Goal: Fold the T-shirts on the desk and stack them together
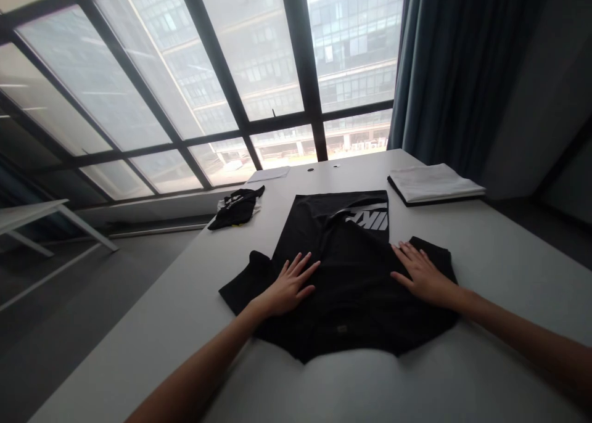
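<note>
A black T-shirt [346, 281] lies spread on the white table, its neck end towards me and its hem towards the window. White lettering shows near the hem's right corner. My left hand [290, 285] rests on the shirt near the left sleeve, fingers spread. Near the right sleeve, my right hand [422, 274] presses lightly on the cloth with its fingers stretched out. Neither hand grips anything. A few soft wrinkles run across the middle of the shirt.
A crumpled black cloth item [238, 207] with white marks lies at the table's left edge. Folded white and black cloths [435, 182] sit at the right. White paper [269, 174] lies at the far end of the white table [152, 330]. Windows and a blue curtain [444, 71] stand behind.
</note>
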Tool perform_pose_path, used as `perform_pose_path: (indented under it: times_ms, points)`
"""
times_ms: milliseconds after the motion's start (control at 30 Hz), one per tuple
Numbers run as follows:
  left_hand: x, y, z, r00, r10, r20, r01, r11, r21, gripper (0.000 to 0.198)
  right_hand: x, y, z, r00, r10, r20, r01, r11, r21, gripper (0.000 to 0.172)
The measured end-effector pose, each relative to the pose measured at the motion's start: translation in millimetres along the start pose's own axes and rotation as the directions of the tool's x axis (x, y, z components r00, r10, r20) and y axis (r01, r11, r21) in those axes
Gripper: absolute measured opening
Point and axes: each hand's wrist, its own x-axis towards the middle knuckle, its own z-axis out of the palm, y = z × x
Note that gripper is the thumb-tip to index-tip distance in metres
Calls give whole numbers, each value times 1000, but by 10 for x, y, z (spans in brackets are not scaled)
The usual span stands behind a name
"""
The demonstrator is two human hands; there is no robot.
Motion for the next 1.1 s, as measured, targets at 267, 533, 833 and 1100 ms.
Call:
perform_pose_path:
  times_ms: [267,533,833,1100]
  points:
    - [622,-373,-332,987,-9,-160,-6,995,-97,53,478,-377,-234,995,83,52,-86,994,68,71]
    - [1490,-1000,-113,919,-369,-141,379,924,52,64,1611,-248,84,952,295,81,-296,955,-4,85]
    - [1858,-820,-183,862,-334,-382,372,928,30,54,2238,-122,-69,985,71,-155,-81,995,-57,66]
    - [1182,-98,131,988,68,-140,-63,997,38,57,1204,83,37,957,-65,-284,117,978,172,59]
